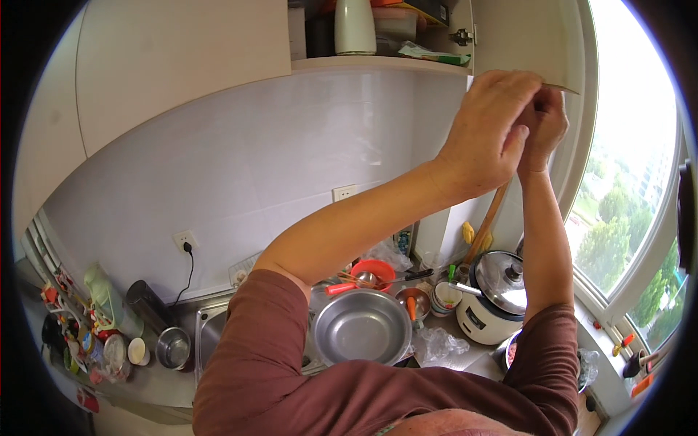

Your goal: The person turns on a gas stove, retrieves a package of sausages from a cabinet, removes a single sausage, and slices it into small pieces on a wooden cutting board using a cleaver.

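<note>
Both of my hands are raised in front of an open wall-cabinet door. My left hand reaches across, its fingers bent over towards my right hand, close to the door's lower edge. The palms face each other, and the fingers hide whatever may lie between them. Whether either hand touches the door cannot be made out. Beside the hands, the cabinet shelf bears a pale jug-like vessel, a clear plastic container and a green-and-white packet.
Below my arms stand a metal basin, a red plastic bowl and a rice cooker with a glass lid. A sink and a metal pot are left. The window borders the right side.
</note>
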Tool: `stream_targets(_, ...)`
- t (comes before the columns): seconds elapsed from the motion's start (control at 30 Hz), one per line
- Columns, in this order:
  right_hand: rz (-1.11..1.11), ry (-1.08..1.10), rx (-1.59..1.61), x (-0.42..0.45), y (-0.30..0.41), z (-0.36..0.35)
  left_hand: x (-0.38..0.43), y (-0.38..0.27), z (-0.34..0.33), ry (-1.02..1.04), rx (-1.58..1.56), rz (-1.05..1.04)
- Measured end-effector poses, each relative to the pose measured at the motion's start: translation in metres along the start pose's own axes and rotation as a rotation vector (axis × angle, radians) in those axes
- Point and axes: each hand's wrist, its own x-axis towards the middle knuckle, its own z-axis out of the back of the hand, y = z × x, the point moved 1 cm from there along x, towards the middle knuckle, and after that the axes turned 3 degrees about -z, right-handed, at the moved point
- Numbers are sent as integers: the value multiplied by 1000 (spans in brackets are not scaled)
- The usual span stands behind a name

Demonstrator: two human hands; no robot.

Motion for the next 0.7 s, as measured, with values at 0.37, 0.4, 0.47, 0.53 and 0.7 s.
stream_targets(0.37, -173, -164, 124, 28, -19, 46, 20, 179, 16, 311, 648, 313)
stream_targets(0.4, -200, -153, 140, 29, -20, 50, 20, 192, 13, 353, 670, 294)
stream_targets(0.47, -256, -132, 235, 34, -34, 58, 24, 211, 2, 432, 711, 250)
stream_targets(0.53, -385, -157, 401, 30, -37, 59, 22, 225, -16, 569, 832, 284)
stream_targets(0.7, -586, -66, 630, 7, -49, 59, 22, 260, -42, 806, 1102, 392)
